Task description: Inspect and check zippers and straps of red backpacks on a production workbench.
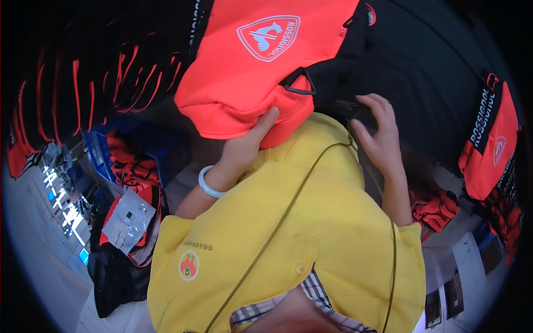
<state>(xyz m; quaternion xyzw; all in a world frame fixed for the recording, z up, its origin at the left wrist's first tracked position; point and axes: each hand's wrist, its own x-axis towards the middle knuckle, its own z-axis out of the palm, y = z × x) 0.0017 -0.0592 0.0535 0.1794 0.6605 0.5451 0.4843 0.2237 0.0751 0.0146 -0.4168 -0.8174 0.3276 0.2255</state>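
Observation:
A bright red bag (239,83) with black side panels and a pale printed emblem lies in front of me. My left hand (244,147) is closed on its near end, the thumb on top and the other fingers hidden beneath. Near that end, a black buckle (298,83) sits on a black strap. My right hand (380,133) is just right of the bag, thumb and fingers curled about a small dark item against the black fabric; its kind cannot be made out. A thin dark cord (283,222) runs over my yellow shirt toward this hand.
Several black bags with red edging (72,94) stand in a row at the left. Below them, a blue crate (100,152) holds red and black pieces. A clear plastic packet (129,219) lies on a red and black bag. Another red bag (488,144) is at the far right.

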